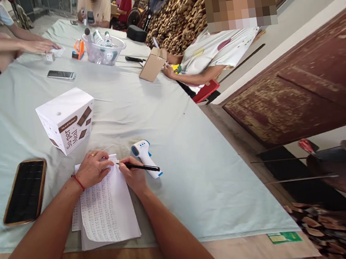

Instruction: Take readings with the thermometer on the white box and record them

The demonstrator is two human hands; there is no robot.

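Note:
My right hand (134, 177) grips a black pen (142, 167), its tip on the upper part of a sheet of paper (110, 208). Rows of handwriting cover the sheet's left side, and more sheets lie under it. My left hand (94, 168) rests on the top of the paper, fingers stretched out, with a red string on the wrist. Just right of the pen lies a white and blue infrared thermometer (144, 156). Beyond my left hand stands a white box (67, 119) printed "Super Meal". A dark smartphone (25, 191) in a brown case lies at the left.
Farther back are a silver phone (61, 74), an orange tape dispenser (78, 50) and a clear plastic basket (105, 53) with bottles. A person at the right holds a cardboard box (153, 64). Other people sit at the far side. A green card (284, 237) lies at the near edge.

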